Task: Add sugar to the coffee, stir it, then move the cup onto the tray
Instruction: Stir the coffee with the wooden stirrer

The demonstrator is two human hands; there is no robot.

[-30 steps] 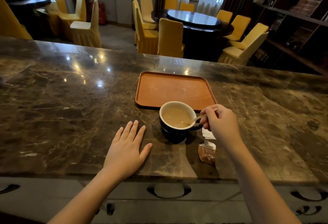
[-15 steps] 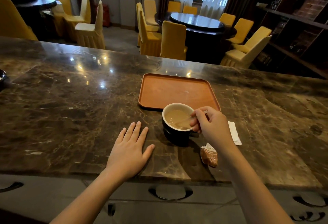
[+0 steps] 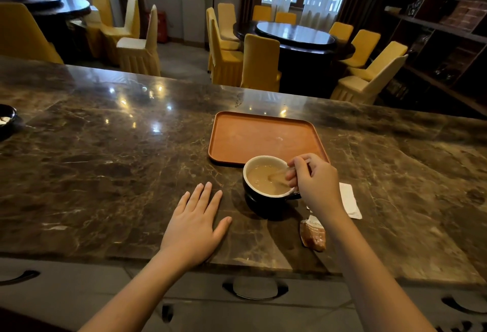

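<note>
Now our right hand [image 3: 315, 183] bends over the coffee cup [image 3: 266, 187], fingers pinched around a stirrer [image 3: 276, 175] dipped in the coffee. Our left hand [image 3: 196, 222] lies flat, fingers spread and holding nothing, on the marble counter [image 3: 105, 160].

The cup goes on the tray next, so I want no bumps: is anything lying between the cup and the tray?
Nothing visible does. The cup sits right at the near edge of the tray, whose surface is bare.

Unreadable print on sachet [image 3: 313, 234]
</note>
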